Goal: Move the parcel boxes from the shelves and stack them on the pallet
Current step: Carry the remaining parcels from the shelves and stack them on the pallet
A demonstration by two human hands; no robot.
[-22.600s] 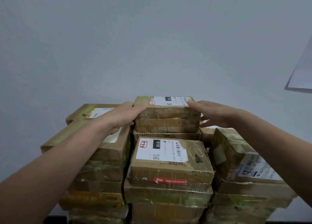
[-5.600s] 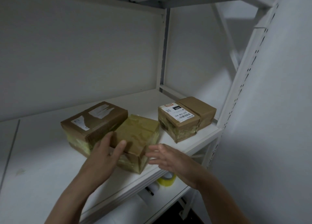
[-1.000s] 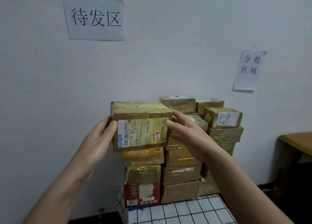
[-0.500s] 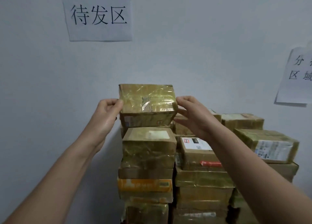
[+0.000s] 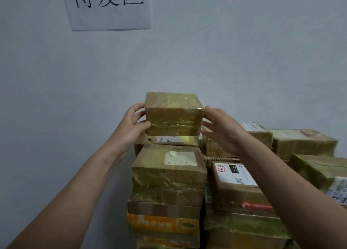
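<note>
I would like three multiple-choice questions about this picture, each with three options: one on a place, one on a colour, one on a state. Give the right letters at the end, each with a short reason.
1. Where is the held box, between the left hand and the right hand?
A) at the top of the left column of the stack
B) on the floor
C) on a shelf

2. What colour is the printed box low in that column?
A) blue
B) orange
C) black

3. In what state is the held box?
A) flaps open
B) tied with string
C) wrapped in shiny tape

Answers: 1 A, it is the highest box over the left column; 2 B, its front is orange; 3 C, glossy tape covers its faces.
</note>
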